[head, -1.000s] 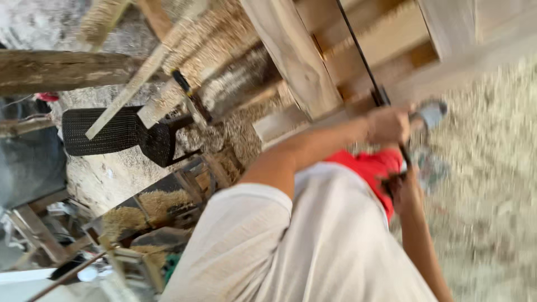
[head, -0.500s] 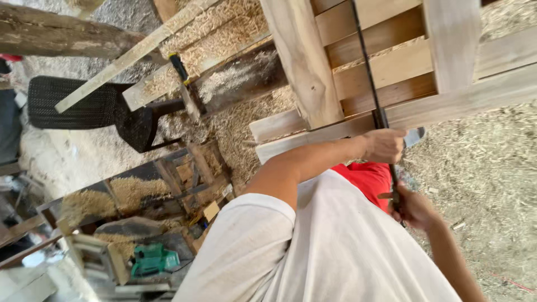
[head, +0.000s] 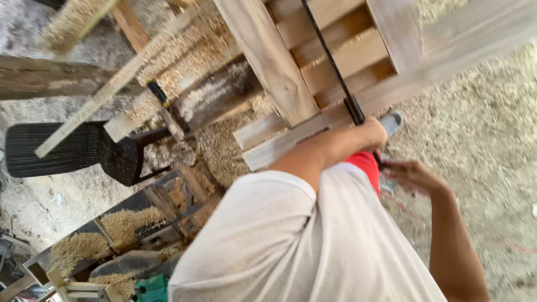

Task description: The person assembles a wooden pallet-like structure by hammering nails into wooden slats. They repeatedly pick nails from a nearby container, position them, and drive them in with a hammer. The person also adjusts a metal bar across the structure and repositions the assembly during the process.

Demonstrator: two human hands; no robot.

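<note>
Both our hands work one long black bar clamp (head: 335, 72) that runs across the slatted wooden frame (head: 347, 56): left hand (head: 370, 134) closed round its slide, right hand (head: 411, 176) pinching the handle end. Since a second ago the view has swung and the frame fills more of it. Sawdust floor (head: 475, 128) lies open to the right; a black chair (head: 67, 148) crowds the left.

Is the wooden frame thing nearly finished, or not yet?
Looks done: the wooden slat frame is already put together, slats sitting between its rails. In hand: a black bar clamp lies across it; the left hand grips the bar, the right hand is at its lower end. Left: whether the clamp is tight yet cannot be told.
</note>
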